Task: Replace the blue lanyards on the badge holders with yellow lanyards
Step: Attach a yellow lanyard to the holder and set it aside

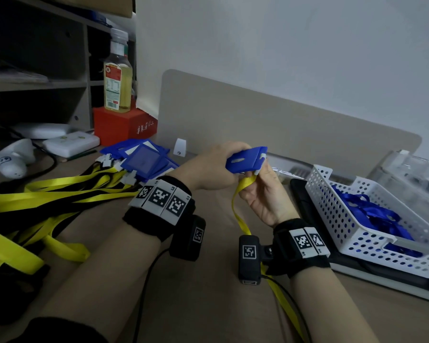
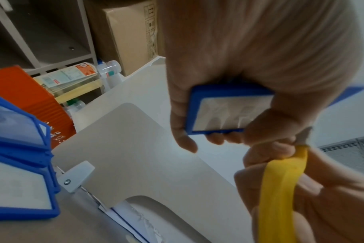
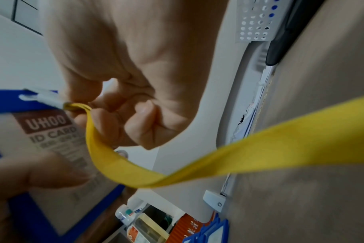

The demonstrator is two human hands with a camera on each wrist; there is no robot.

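Observation:
My left hand [image 1: 216, 167] grips a blue badge holder [image 1: 245, 159] above the desk; in the left wrist view its fingers curl round the holder's frame [image 2: 216, 93]. My right hand [image 1: 260, 191] pinches the end of a yellow lanyard [image 1: 243, 186] right below the holder. In the right wrist view the white clip [image 3: 46, 98] on that yellow lanyard [image 3: 135, 171] sits at the slot in the holder's top edge [image 3: 2, 106]. The strap hangs down past my right wrist. A pile of yellow lanyards [image 1: 47, 191] clipped to blue holders [image 1: 144, 159] lies at the left.
A white perforated basket [image 1: 372, 241] at the right holds blue lanyards [image 1: 374, 214]. A beige divider panel [image 1: 270, 125] stands behind my hands. A red box [image 1: 122, 125] with a bottle [image 1: 118, 78] on it, white devices and shelves are at the back left.

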